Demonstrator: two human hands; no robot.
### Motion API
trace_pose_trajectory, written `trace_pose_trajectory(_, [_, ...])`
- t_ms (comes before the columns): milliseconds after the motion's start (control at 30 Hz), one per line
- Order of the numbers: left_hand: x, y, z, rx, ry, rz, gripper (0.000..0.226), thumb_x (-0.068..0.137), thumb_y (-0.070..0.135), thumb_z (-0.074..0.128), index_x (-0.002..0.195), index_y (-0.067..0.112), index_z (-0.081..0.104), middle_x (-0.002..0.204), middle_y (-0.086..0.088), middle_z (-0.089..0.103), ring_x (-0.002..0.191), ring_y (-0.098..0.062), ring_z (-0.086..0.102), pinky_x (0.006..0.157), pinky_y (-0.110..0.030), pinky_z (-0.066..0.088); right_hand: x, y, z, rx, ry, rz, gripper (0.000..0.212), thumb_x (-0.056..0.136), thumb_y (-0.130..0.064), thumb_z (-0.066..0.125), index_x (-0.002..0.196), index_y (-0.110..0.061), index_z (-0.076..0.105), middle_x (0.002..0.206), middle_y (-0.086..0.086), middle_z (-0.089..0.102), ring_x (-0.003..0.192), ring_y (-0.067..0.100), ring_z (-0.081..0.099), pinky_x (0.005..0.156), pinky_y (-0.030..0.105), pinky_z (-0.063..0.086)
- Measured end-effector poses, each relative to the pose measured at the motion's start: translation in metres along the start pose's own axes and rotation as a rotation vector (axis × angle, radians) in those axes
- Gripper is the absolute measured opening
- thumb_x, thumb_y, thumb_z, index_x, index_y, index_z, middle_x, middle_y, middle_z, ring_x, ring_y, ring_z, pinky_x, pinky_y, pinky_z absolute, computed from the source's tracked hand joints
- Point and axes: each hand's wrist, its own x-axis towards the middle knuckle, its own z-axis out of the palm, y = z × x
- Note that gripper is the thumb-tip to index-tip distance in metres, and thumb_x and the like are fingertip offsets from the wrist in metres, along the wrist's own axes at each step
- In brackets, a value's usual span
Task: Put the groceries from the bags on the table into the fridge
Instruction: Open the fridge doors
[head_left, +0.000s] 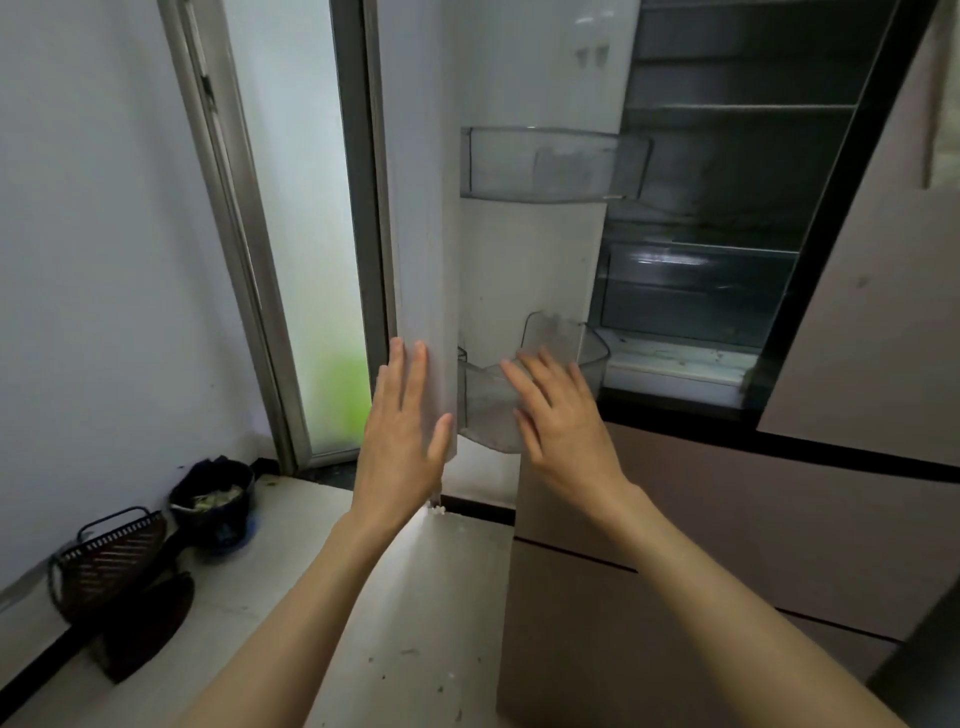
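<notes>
While the fridge stands with its left door swung wide, much of its inside is dim and hard to read: dark shelves and a drawer front show well beyond the fingertips, but whether anything lies on them cannot be told, and the right door is cut off by the picture's edge. No groceries or bags can be made out anywhere in view. The left hand is spread flat, fingers straight and slightly apart, lying against the outer edge of the open door; it holds nothing. The right hand is likewise spread, fingers straight and fanned, in front of the clear lower door bin; whether they touch the plastic or hover just before it cannot be told. Above both sets of fingers hangs an upper door bin, clear too, its contents, if any, unreadable. Down to the left of the left fingers, on the pale floor, sit a dark bucket with something pale inside and a dark slatted basket, blurred. Behind the left fingertips, a frosted glass panel shows a smeared green patch.
</notes>
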Motion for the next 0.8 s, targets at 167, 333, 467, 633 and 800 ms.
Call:
trace_pose_trajectory(167, [0.019,-0.035,-0.005,0.030,0.016,-0.023,0.075,0.093,0.019,0.051,0.145,0.027,-0.004,0.155,0.005,-0.001,0.145,-0.018,0.001,0.116,-0.031,0.006,0.018,-0.010,0.017,-0.090,-0.010,-0.098,0.051,0.088,-0.024,0.042,0.139,-0.017,0.037,0.140,0.006,0.048,0.133,0.024,0.040,0.112,0.049,0.021])
trace_pose_trajectory(333, [0.028,-0.053,-0.010,0.031,0.003,-0.008,0.075,0.094,0.020,0.051,0.145,0.024,-0.002,0.151,0.012,-0.003,0.142,-0.012,-0.002,0.116,-0.033,0.010,0.028,-0.016,0.031,-0.104,0.031,-0.123,0.055,0.085,-0.020,0.053,0.137,-0.018,0.039,0.139,0.005,0.050,0.132,0.023,0.041,0.113,0.050,0.019])
trace_pose_trajectory(467, [0.026,-0.058,-0.010,0.042,-0.024,0.028,0.077,0.093,0.023,0.053,0.145,0.026,-0.004,0.153,0.010,-0.001,0.144,-0.016,0.000,0.115,-0.035,0.013,0.024,-0.012,0.028,-0.119,0.036,-0.103,0.050,0.090,-0.031,0.043,0.139,-0.022,0.036,0.143,0.008,0.045,0.135,0.024,0.036,0.114,0.052,0.017])
trace_pose_trajectory(633, [0.022,-0.033,-0.011,0.106,0.053,0.020,0.068,0.093,0.016,0.051,0.148,0.018,0.010,0.157,-0.004,0.008,0.145,-0.020,0.003,0.116,-0.047,0.016,0.017,0.009,0.012,-0.147,0.086,-0.029,0.050,0.092,-0.038,0.040,0.139,-0.021,0.036,0.147,0.010,0.039,0.139,0.023,0.029,0.113,0.053,0.013])
trace_pose_trajectory(800, [0.035,0.025,-0.001,0.179,0.078,0.295,0.059,0.091,0.026,0.042,0.145,0.015,0.021,0.153,-0.016,0.017,0.143,-0.029,0.010,0.115,-0.049,0.015,0.004,0.051,-0.020,-0.182,0.137,0.065,0.056,0.091,-0.040,0.042,0.142,-0.021,0.029,0.150,0.011,0.032,0.141,0.023,0.021,0.112,0.058,0.014])
